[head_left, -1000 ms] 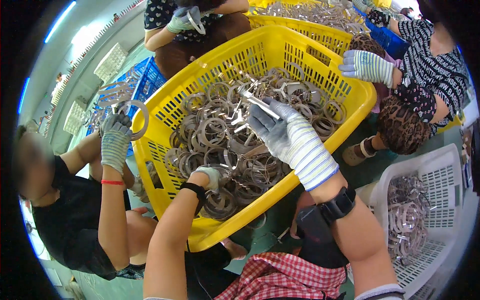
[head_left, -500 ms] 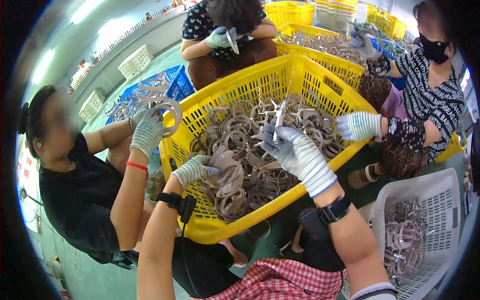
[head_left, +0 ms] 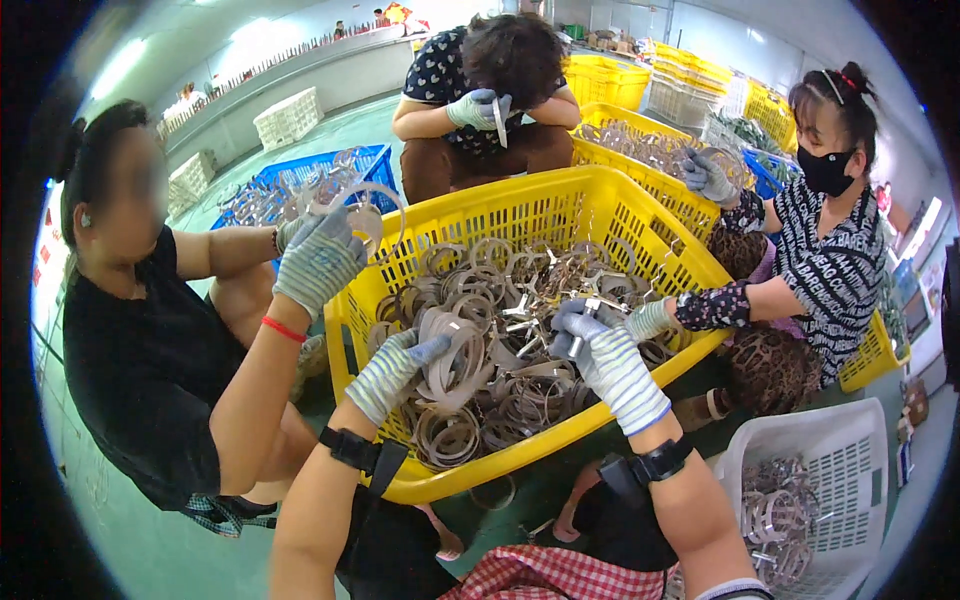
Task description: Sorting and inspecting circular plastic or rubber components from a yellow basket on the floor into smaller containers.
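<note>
My left hand [head_left: 388,376], in a striped knit glove, grips a bunch of flat metal rings [head_left: 450,355] that look like band clamps, at the left side of a yellow crate [head_left: 475,480]. In my right hand [head_left: 612,370], gloved alike, a short shiny metal rod [head_left: 583,330] is pinched between thumb and fingers above the crate's contents. Its lower part shows below my thumb; I cannot tell its exact kind. Many loose metal rings [head_left: 455,430] and small T-shaped metal pieces [head_left: 530,325] fill the crate beneath both hands.
A person at left [head_left: 150,330] holds large rings by the crate. Another at right [head_left: 830,250] reaches a gloved hand in beside my right hand. A third person [head_left: 490,110] crouches beyond. A blue crate [head_left: 372,165] stands far left, a white crate [head_left: 860,470] with clamps near right.
The view has shifted, so the crate sits lower. My right hand has tilted the metal piece. The right-hand person's hand has moved from the rim into the crate. My left hand keeps its rings.
</note>
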Tool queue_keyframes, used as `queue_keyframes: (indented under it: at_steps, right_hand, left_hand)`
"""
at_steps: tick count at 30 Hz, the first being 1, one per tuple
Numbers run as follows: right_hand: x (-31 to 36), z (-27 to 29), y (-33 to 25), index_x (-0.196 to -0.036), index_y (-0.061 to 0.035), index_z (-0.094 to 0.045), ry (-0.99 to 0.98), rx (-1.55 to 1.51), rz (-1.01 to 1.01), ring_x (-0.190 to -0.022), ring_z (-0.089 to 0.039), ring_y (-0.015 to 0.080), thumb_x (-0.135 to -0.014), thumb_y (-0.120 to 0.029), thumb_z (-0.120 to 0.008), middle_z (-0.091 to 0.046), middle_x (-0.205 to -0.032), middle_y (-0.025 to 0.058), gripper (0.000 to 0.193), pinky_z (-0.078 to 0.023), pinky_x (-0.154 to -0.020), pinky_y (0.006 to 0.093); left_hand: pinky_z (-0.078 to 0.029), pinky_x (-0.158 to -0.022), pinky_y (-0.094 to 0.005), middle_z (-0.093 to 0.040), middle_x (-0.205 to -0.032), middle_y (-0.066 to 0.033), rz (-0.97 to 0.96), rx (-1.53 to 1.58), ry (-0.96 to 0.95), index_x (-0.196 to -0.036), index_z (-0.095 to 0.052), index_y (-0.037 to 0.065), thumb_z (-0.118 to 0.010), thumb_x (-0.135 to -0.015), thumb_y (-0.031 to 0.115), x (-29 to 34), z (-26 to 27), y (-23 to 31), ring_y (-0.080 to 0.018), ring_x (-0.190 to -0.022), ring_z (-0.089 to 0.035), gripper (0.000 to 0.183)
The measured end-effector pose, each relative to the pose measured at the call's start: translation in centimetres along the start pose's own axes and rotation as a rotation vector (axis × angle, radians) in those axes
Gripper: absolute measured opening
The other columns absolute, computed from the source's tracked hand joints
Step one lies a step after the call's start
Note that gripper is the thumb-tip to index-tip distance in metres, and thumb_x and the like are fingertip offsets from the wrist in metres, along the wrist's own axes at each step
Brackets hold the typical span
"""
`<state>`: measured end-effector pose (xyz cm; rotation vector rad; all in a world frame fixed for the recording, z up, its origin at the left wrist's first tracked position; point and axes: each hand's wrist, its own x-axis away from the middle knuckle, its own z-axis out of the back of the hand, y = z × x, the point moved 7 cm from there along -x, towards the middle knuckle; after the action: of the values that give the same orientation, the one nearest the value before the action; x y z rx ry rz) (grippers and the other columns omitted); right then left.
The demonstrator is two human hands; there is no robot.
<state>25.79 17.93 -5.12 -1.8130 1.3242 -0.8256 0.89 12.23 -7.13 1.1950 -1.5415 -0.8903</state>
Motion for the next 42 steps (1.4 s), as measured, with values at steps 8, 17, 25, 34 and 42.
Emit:
queue_keyframes:
  at_steps: [8,17,25,34,42]
  right_hand:
    - [0.4,-0.2,0.0,-0.094,-0.0036,-0.063,-0.024,0.131,0.072,-0.080,-0.064,0.0171,-0.084,-0.005,-0.060,-0.065,-0.088,0.0069,0.010,-0.054,-0.074,0.0316]
    - [1.1,-4.0,0.8,-0.109,-0.0026,-0.063,-0.277,0.478,0.163,-0.092,-0.057,0.0091,-0.087,-0.018,-0.062,-0.064,-0.099,0.0017,0.026,-0.045,-0.083,0.0249]
    - [3.2,-6.2,3.1,-0.111,-0.0016,-0.062,-0.499,0.457,-0.066,-0.095,-0.058,0.0112,-0.090,-0.021,-0.058,-0.064,-0.102,0.0040,0.028,-0.044,-0.087,0.0261]
    - [3.5,-5.1,3.4,-0.101,-0.0035,-0.063,-0.313,0.270,-0.310,-0.081,-0.060,0.0093,-0.085,-0.020,-0.065,-0.065,-0.093,0.0016,0.023,-0.048,-0.078,0.0229]
    - [5.0,-6.7,3.4,-0.098,-0.0070,-0.064,-0.323,0.149,-0.424,-0.069,-0.061,0.0080,-0.083,-0.018,-0.067,-0.065,-0.085,0.0002,0.019,-0.050,-0.063,0.0222]
  left_hand:
    - [-0.045,-0.088,-0.0260,-0.063,-0.107,-0.0064,-0.045,-0.242,-0.175,-0.117,-0.057,-0.002,-0.069,-0.082,0.016,0.8,-2.3,-0.2,-0.0126,-0.097,-0.059,0.041]
    - [-0.046,-0.083,-0.0261,-0.064,-0.102,-0.0030,0.074,-0.402,-0.488,-0.119,-0.056,0.001,-0.074,-0.077,0.020,3.9,-4.8,0.0,-0.0098,-0.092,-0.057,0.049]
    - [-0.047,-0.081,-0.0287,-0.064,-0.098,-0.0075,-0.257,-0.843,-0.355,-0.111,-0.053,0.003,-0.078,-0.072,0.018,3.9,-6.3,2.4,-0.0127,-0.090,-0.059,0.049]
    - [-0.047,-0.088,-0.0346,-0.061,-0.111,-0.0128,-0.682,-1.003,-0.194,-0.121,-0.053,0.003,-0.070,-0.072,0.006,4.0,-5.9,4.0,-0.0261,-0.101,-0.060,0.052]
    - [-0.048,-0.088,-0.0358,-0.061,-0.112,-0.0151,-0.846,-1.170,-0.068,-0.117,-0.057,0.005,-0.059,-0.072,-0.001,4.3,-6.0,4.5,-0.0320,-0.103,-0.059,0.046]
